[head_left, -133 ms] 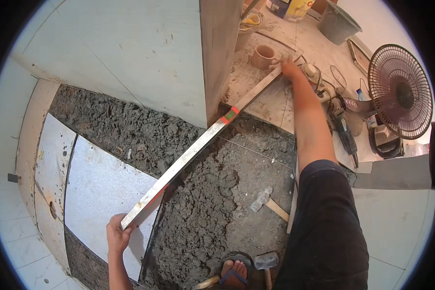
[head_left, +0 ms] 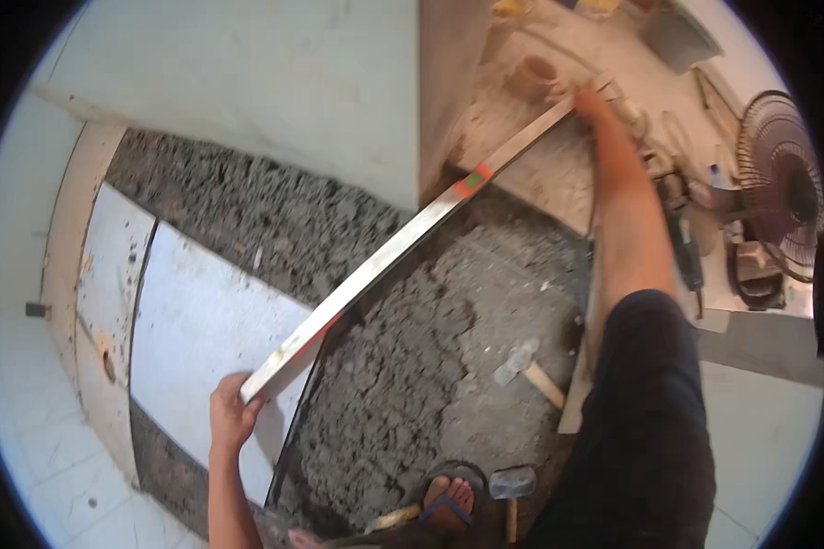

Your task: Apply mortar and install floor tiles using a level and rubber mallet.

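A long silver spirit level (head_left: 384, 254), with a green vial in a red frame, runs diagonally from near left to far right. My left hand (head_left: 233, 416) is closed around its near end, just above a large white tile (head_left: 211, 329). My right hand (head_left: 590, 102), arm stretched out, grips the far end over the dusty tiled floor beyond the wall corner. Between the hands the level crosses the tile's corner and the lumpy grey mortar (head_left: 384, 403). Whether its underside touches the mortar cannot be made out. The right fingers are blurred.
A hammer (head_left: 527, 366) lies on the rough floor, and a mallet (head_left: 513, 482) stands beside my sandalled foot (head_left: 450, 501). A pale wall (head_left: 320, 101) juts out behind the mortar. At the right are a fan (head_left: 783, 183), a power tool (head_left: 685, 252) and a brown mug (head_left: 532, 78).
The whole view has shifted, so everything appears farther right and slightly higher. Both hands keep their hold on the spirit level, which stays at about the same place over the tile.
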`<action>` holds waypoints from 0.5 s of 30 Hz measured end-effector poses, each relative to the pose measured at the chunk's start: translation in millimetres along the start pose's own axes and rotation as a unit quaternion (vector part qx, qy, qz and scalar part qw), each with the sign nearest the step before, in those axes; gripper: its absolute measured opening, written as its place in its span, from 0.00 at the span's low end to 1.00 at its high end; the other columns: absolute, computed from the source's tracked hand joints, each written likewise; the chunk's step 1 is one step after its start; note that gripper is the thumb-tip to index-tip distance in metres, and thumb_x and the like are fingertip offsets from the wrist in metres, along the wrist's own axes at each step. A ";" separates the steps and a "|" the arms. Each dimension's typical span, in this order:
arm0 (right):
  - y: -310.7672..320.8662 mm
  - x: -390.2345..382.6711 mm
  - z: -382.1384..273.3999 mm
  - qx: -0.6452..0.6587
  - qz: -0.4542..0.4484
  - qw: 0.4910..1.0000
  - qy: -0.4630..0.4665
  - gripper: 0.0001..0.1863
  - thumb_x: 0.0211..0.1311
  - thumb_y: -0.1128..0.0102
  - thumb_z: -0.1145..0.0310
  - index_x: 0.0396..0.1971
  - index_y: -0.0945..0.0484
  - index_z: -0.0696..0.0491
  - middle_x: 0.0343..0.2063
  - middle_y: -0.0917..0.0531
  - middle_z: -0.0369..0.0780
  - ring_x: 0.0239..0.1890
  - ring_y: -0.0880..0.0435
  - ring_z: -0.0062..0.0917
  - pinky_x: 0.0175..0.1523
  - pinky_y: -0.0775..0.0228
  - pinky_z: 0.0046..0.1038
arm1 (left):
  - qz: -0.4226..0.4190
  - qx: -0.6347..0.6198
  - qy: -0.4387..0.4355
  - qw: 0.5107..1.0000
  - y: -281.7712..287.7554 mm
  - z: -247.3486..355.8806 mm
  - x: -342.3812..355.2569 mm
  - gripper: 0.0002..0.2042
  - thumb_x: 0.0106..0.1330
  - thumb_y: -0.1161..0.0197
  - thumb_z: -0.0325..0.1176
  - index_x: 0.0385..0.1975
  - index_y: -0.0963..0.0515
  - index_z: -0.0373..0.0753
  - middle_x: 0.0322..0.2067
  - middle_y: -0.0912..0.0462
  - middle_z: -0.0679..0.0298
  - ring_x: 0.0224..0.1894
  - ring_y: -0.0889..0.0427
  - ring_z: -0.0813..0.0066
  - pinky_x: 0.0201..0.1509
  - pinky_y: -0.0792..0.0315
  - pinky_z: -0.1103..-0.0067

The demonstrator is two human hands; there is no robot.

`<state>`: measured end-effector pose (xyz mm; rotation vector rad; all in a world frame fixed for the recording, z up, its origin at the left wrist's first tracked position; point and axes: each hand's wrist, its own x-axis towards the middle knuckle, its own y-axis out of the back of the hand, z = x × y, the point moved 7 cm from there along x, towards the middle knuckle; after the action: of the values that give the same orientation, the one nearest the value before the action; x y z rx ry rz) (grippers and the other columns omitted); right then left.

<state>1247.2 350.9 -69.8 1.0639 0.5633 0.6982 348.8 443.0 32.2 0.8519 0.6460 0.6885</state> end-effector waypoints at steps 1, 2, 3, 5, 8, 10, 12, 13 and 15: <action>2.7 1.9 3.0 -0.018 0.017 1.000 0.007 0.28 0.69 0.51 0.66 0.69 0.35 0.54 0.63 0.28 0.58 0.71 0.35 0.53 0.73 0.42 0.48 | -0.006 0.012 -0.013 1.000 -0.4 3.4 3.1 0.17 0.52 0.29 0.30 0.42 0.18 0.33 0.41 0.15 0.49 0.46 0.17 0.46 0.53 0.25 0.64; 5.5 0.7 10.1 0.049 0.020 0.999 -0.002 0.29 0.69 0.51 0.66 0.69 0.35 0.54 0.64 0.28 0.58 0.71 0.36 0.53 0.73 0.42 0.48 | 0.005 0.014 -0.021 1.000 0.3 6.8 6.7 0.17 0.53 0.29 0.32 0.42 0.18 0.33 0.42 0.15 0.49 0.46 0.17 0.46 0.53 0.24 0.64; 7.6 -1.5 12.8 0.098 0.017 0.995 -0.005 0.29 0.69 0.51 0.65 0.69 0.36 0.54 0.64 0.29 0.58 0.71 0.36 0.53 0.73 0.42 0.49 | 0.002 0.023 -0.007 1.000 -1.1 7.7 9.8 0.17 0.54 0.29 0.31 0.43 0.18 0.33 0.42 0.15 0.48 0.46 0.16 0.47 0.52 0.24 0.65; 14.3 -9.3 25.2 0.135 0.019 0.989 -0.053 0.29 0.69 0.50 0.65 0.69 0.37 0.54 0.65 0.31 0.57 0.71 0.36 0.53 0.74 0.42 0.49 | -0.010 0.041 0.009 0.999 -3.5 14.0 17.5 0.16 0.56 0.29 0.31 0.44 0.18 0.33 0.42 0.15 0.48 0.44 0.16 0.48 0.50 0.24 0.66; 15.3 -20.6 37.5 0.176 -0.025 0.977 -0.119 0.30 0.68 0.49 0.64 0.70 0.38 0.54 0.66 0.33 0.56 0.71 0.37 0.52 0.74 0.42 0.50 | -0.042 0.062 0.005 0.997 -8.6 30.1 27.9 0.16 0.57 0.29 0.31 0.45 0.18 0.34 0.40 0.15 0.50 0.40 0.16 0.50 0.45 0.24 0.66; 17.2 -23.6 38.6 0.189 -0.035 0.973 -0.125 0.31 0.68 0.48 0.64 0.70 0.38 0.54 0.67 0.34 0.56 0.72 0.37 0.52 0.74 0.42 0.50 | -0.055 0.084 0.019 0.995 -11.0 36.8 33.6 0.17 0.57 0.29 0.31 0.45 0.18 0.34 0.39 0.15 0.50 0.39 0.16 0.49 0.45 0.24 0.66; 17.8 -24.0 38.5 0.200 -0.042 0.971 -0.126 0.31 0.68 0.47 0.63 0.70 0.39 0.53 0.67 0.36 0.55 0.72 0.37 0.52 0.74 0.42 0.50 | -0.063 0.099 0.017 0.993 -12.7 42.4 36.9 0.17 0.57 0.29 0.31 0.45 0.18 0.34 0.39 0.16 0.50 0.39 0.17 0.49 0.45 0.24 0.65; 17.8 -23.8 38.5 0.204 -0.044 0.970 -0.126 0.32 0.68 0.47 0.63 0.70 0.40 0.53 0.68 0.36 0.55 0.72 0.38 0.52 0.74 0.42 0.51 | -0.066 0.108 0.006 0.992 -13.9 45.2 38.6 0.18 0.57 0.29 0.30 0.46 0.19 0.33 0.38 0.16 0.49 0.38 0.17 0.51 0.44 0.25 0.66; 18.1 -22.2 38.0 0.208 -0.049 0.969 -0.124 0.32 0.68 0.46 0.62 0.71 0.40 0.53 0.68 0.38 0.54 0.72 0.38 0.52 0.74 0.42 0.51 | -0.072 0.120 -0.004 0.990 -16.4 47.3 41.6 0.19 0.56 0.29 0.29 0.47 0.20 0.32 0.37 0.16 0.49 0.37 0.17 0.52 0.44 0.25 0.68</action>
<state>1255.4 317.7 -36.7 1.4792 0.5520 0.3568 413.8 445.6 32.7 1.0181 0.7852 0.4829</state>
